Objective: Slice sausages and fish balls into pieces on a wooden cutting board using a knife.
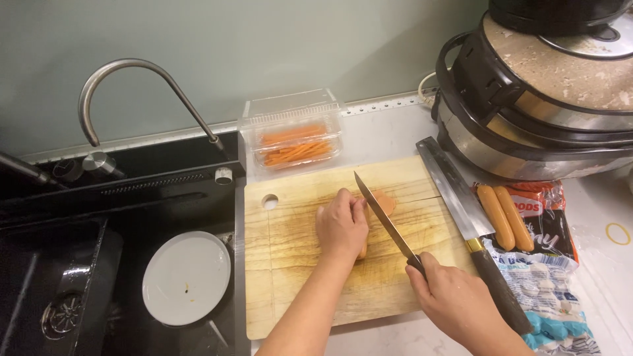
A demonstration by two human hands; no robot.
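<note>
Head camera view, looking down at a pale kitchen counter [395, 125] beside a black sink [79, 264].

Both forearms reach in from the bottom edge. The left hand [341, 225] lies palm down on a light wooden cutting board [297, 264], its fingers curled over a pinkish-orange sausage piece [384, 202] and pressing it to the board. The right hand [455, 300], lower and to the right, has its fingers wrapped tight around the dark handle of a slim steel kitchen knife [382, 221]. The blade slants up and to the left, its tip just above the left fingertips and its edge running close along the right side of the left hand, against the sausage piece.

A large cleaver with a dark handle and brass collar [461, 204] lies along the board's right edge, untouched. Just right of it, two whole orange sausages [504, 216] rest on a red packet, with a bag of white balls [547, 290] below. A clear plastic box of orange carrot sticks [295, 138] stands behind the board. A round white plate [186, 277] sits in the sink under a curved metal tap [142, 69]. A stack of silver and black cooker pots [547, 92] fills the upper right corner.
</note>
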